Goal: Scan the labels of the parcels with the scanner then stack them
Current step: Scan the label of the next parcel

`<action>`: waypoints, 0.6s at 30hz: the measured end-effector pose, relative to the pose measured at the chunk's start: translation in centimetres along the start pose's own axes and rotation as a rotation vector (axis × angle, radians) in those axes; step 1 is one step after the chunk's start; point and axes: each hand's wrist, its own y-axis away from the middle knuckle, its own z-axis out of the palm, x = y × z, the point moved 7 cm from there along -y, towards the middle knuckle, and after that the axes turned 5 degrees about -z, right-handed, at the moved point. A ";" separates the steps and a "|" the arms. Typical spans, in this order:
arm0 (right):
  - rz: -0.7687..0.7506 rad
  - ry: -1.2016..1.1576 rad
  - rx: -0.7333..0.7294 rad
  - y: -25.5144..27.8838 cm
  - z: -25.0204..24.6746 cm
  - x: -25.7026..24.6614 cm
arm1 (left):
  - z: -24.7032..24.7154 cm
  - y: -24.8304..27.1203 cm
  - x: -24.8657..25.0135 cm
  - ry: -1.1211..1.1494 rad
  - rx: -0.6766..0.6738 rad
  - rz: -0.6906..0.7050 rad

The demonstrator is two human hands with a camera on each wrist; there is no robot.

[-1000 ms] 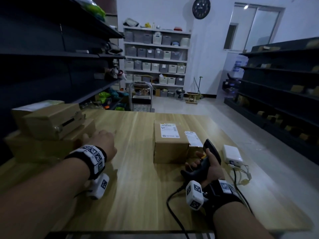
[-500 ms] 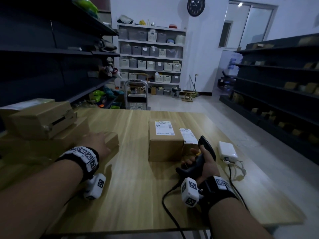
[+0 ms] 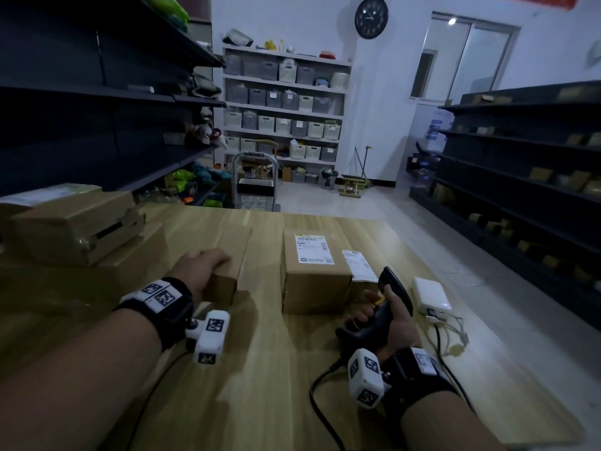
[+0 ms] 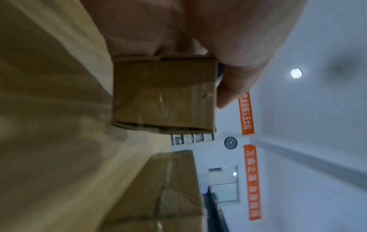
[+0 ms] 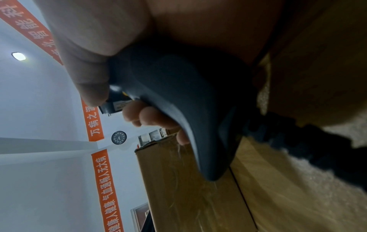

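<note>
A wooden desk (image 3: 266, 379) carries a white charger (image 3: 431, 296) with a tangled cable (image 3: 453, 333) at its right edge. Beyond stand dark shelves (image 3: 520, 177), a white rack of bins (image 3: 286, 112), a trolley (image 3: 255, 183) and a wall clock (image 3: 371, 17).

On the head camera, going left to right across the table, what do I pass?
Stack of cardboard boxes → long parcel gripped by the left hand → labelled parcel → scanner in the right hand → white adapter.
</note>
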 end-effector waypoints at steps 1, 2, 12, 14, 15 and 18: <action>0.000 0.001 0.001 0.1 0.1 0.0 | 0.9 0.3 -0.7 0.190 -0.070 -0.039; -0.002 0.003 0.005 0.1 0.1 -0.1 | 1.9 0.8 -1.3 0.337 -0.152 -0.083; 0.008 -0.016 0.036 1.1 0.9 -0.3 | 3.9 1.0 -5.4 0.598 -0.490 -0.150; -0.007 -0.010 0.059 1.0 0.7 -0.3 | 3.9 0.7 -5.6 0.572 -0.472 -0.148; -0.014 -0.007 0.068 1.0 0.6 -0.3 | 3.9 0.8 -5.5 0.572 -0.474 -0.145; -0.032 -0.002 0.094 1.1 0.8 -0.4 | 3.7 0.6 -5.1 0.576 -0.487 -0.122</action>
